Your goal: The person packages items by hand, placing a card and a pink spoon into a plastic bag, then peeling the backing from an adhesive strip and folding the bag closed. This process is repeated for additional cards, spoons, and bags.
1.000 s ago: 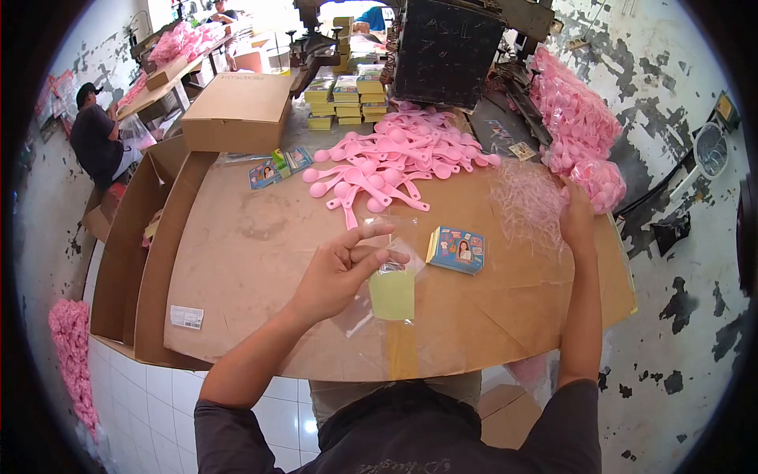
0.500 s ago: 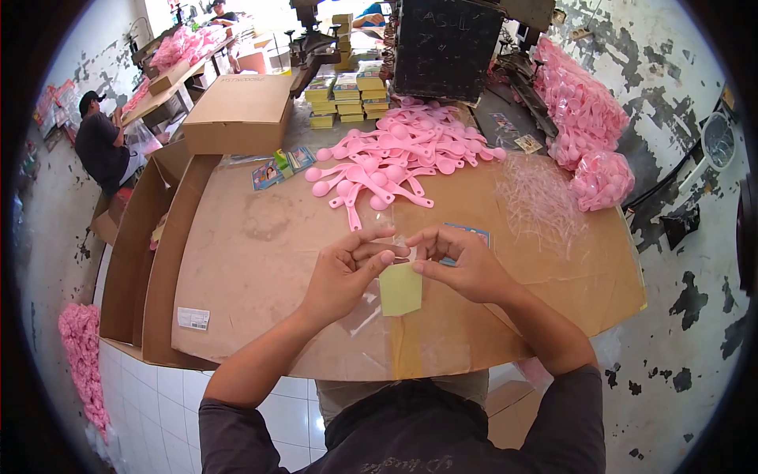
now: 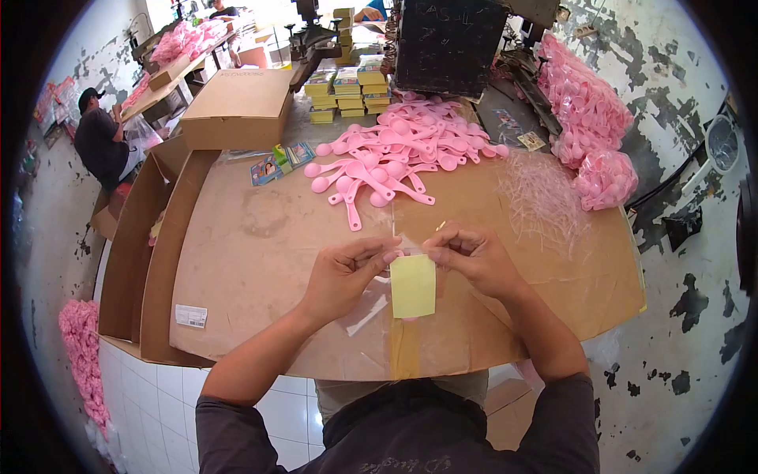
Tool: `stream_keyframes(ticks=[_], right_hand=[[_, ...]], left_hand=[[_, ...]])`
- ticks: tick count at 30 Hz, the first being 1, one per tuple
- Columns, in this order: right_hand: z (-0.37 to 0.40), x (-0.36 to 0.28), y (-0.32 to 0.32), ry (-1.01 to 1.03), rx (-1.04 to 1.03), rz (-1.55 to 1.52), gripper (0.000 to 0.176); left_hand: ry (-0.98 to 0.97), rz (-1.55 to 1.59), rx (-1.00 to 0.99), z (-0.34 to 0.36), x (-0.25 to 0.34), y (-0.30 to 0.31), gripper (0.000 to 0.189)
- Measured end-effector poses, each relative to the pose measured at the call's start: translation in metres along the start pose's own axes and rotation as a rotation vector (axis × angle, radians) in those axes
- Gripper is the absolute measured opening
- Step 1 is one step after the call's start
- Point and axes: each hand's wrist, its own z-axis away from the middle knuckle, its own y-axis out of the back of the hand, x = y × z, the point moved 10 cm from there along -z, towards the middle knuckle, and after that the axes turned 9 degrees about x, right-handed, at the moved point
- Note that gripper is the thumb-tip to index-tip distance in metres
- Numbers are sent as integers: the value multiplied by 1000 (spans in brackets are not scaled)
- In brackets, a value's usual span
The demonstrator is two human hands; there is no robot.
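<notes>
A pale yellow card hangs upright between my two hands over the cardboard sheet. My left hand pinches at its upper left corner, thumb against the fingers. My right hand is closed in a pinch at the upper right corner. Clear plastic shows above the card's top edge, between the fingertips. Bits of pink peek out at the card's top and bottom edges; what lies behind it is hidden. Beyond my hands is a heap of pink measuring spoons.
The cardboard sheet covers the table. Printed cards lie at its back left, beside a closed carton. Card stacks stand behind. Clear plastic strips and bagged pink spoons are right. A person sits far left.
The yellow card has shifted slightly right and now faces me more squarely. My right hand has moved a little right, away from my left. The blue card near it no longer shows.
</notes>
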Motion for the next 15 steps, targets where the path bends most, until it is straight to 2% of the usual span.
stream_keyframes(ticks=[4,7,10,15], right_hand=[[-3,8,4,-6,-24,-14,14],[-2,-1,8,68,-21,79,14],[-1,-5,8,52,-59,8,14],[-1,0,6,83,-14,96,14]], left_hand=[[-83,-128,-81,1,9,-2,25],[-34,-77,-95,1,11,-1,23],[80,107,-71,-1,6,0,23],[82,-6,-88,-3,-9,-1,26]])
